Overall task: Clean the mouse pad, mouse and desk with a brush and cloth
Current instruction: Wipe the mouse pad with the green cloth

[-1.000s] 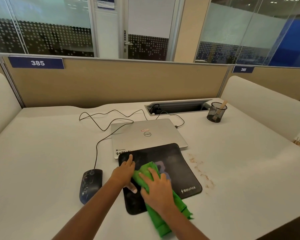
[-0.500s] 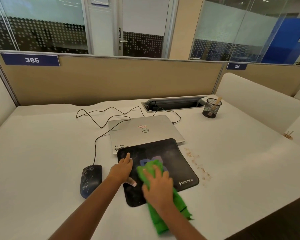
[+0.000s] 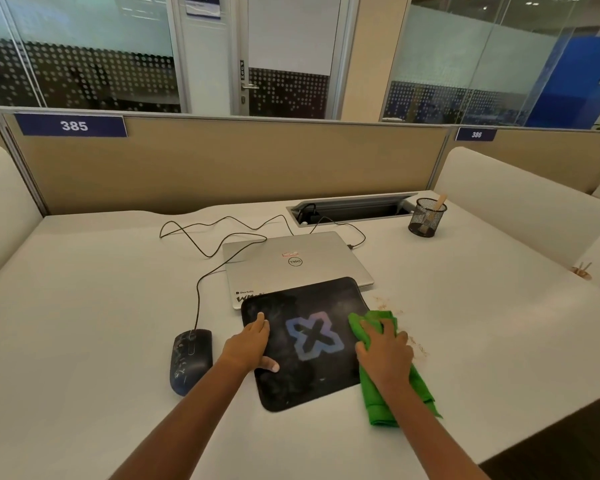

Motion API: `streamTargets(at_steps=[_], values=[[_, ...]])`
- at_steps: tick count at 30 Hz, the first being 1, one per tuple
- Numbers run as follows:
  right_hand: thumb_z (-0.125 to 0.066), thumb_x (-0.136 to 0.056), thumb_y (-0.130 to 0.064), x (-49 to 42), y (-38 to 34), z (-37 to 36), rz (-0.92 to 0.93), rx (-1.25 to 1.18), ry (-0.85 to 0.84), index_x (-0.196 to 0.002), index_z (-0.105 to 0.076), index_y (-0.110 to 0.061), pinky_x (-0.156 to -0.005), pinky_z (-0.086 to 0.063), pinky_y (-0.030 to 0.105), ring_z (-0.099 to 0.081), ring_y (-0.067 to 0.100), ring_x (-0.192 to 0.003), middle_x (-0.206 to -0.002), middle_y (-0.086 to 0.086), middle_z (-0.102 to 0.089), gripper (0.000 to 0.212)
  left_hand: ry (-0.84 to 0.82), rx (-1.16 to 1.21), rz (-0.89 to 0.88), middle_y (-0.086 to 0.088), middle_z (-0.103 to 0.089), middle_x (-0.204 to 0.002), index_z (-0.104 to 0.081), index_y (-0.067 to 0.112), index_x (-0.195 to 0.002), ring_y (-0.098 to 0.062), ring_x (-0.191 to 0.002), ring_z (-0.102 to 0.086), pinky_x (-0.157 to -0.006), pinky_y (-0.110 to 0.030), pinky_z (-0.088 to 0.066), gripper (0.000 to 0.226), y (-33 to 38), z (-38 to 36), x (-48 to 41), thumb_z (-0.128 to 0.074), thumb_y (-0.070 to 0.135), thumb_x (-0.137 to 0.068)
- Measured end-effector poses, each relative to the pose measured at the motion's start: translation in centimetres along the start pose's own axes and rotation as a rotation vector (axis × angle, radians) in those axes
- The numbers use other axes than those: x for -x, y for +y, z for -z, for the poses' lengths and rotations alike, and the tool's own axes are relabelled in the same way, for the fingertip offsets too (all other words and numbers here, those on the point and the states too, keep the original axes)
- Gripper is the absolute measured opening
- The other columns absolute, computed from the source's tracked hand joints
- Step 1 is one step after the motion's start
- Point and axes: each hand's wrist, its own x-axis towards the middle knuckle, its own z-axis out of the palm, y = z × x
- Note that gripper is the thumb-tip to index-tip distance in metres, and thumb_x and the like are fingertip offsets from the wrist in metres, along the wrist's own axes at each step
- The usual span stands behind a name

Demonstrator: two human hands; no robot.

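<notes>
A black mouse pad [image 3: 312,382] with a blue cross logo lies on the white desk [image 3: 84,323], its far edge overlapping a shut silver laptop [image 3: 291,261]. My left hand [image 3: 248,346] presses flat on the pad's left edge. My right hand [image 3: 385,351] presses a green cloth [image 3: 392,400] down at the pad's right edge, partly on the desk. A dark wired mouse [image 3: 189,360] sits left of the pad. A brush handle [image 3: 440,201] sticks out of a black mesh cup [image 3: 426,218] at the back right.
Brown crumbs [image 3: 381,301] are scattered on the desk right of the pad. The mouse cable [image 3: 201,271] loops toward an open cable tray [image 3: 350,211]. A beige partition stands behind, and padded dividers flank the desk on both sides.
My right hand has swept the green cloth from the pad's middle to its right edge, uncovering the blue logo. My left hand stayed on the pad's left edge.
</notes>
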Motion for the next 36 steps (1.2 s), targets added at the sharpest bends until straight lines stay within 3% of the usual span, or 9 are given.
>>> streamTargets(at_steps=[6, 8, 14, 22, 29, 36], values=[[-0.042, -0.089, -0.038, 2.4, -6.4, -1.1, 0.404, 0.013, -0.046, -0.136, -0.032, -0.037, -0.09, -0.039, 0.036, -0.039, 0.028, -0.115, -0.144, 0.007, -0.029, 0.049, 0.003, -0.051, 0.014, -0.008, 0.004, -0.16, -0.003, 0.007, -0.149, -0.026, -0.145, -0.017, -0.114, -0.039, -0.031, 0.094, 0.1, 0.1, 0.0, -0.062, 0.042, -0.086], [-0.042, -0.089, -0.037, 1.4, -6.3, -0.6, 0.457, 0.045, -0.063, -0.136, -0.034, -0.037, -0.091, -0.039, 0.037, -0.038, 0.029, -0.117, -0.145, 0.006, -0.028, 0.048, 0.001, -0.049, 0.018, -0.008, 0.005, -0.16, -0.002, 0.007, -0.15, -0.025, -0.145, -0.017, -0.114, -0.039, -0.031, 0.094, 0.0, 0.1, 0.1, -0.061, 0.043, -0.086], [-0.04, -0.093, -0.031, -1.4, -4.0, 1.3, 0.219, 0.066, -0.145, -0.14, -0.032, -0.033, -0.104, -0.037, 0.04, -0.032, 0.033, -0.129, -0.15, 0.01, -0.021, 0.048, 0.009, -0.035, 0.028, -0.007, 0.0, -0.16, -0.005, 0.009, -0.149, -0.026, -0.144, -0.022, -0.112, -0.039, -0.032, 0.092, 0.2, 0.1, 0.2, -0.062, 0.043, -0.086], [-0.044, -0.087, -0.036, 2.9, -8.6, -0.5, 0.53, -0.039, -0.107, -0.135, -0.038, -0.037, -0.097, -0.039, 0.039, -0.035, 0.029, -0.122, -0.145, 0.005, -0.028, 0.048, 0.0, -0.093, 0.037, -0.008, 0.004, -0.16, -0.003, 0.006, -0.15, -0.025, -0.146, -0.016, -0.112, -0.041, -0.031, 0.094, 0.4, 0.4, 0.2, -0.062, 0.041, -0.086], [-0.043, -0.09, -0.036, -1.2, -3.0, 0.8, 0.166, -0.033, -0.129, -0.139, -0.033, -0.037, -0.101, -0.041, 0.039, -0.039, 0.031, -0.122, -0.147, 0.008, -0.025, 0.05, 0.017, -0.055, 0.032, -0.006, -0.002, -0.16, -0.006, 0.009, -0.15, -0.026, -0.143, -0.025, -0.113, -0.039, -0.031, 0.09, 0.2, 0.2, 0.6, -0.06, 0.044, -0.087], [-0.046, -0.087, -0.037, 2.1, -5.6, 0.3, 0.365, -0.137, -0.187, -0.136, -0.038, -0.039, -0.097, -0.04, 0.035, -0.039, 0.027, -0.116, -0.146, 0.002, -0.024, 0.05, 0.049, -0.13, 0.003, -0.008, -0.005, -0.16, -0.009, 0.009, -0.15, -0.028, -0.141, -0.027, -0.113, -0.038, -0.031, 0.089, 0.1, 0.2, 0.7, -0.058, 0.047, -0.087]])
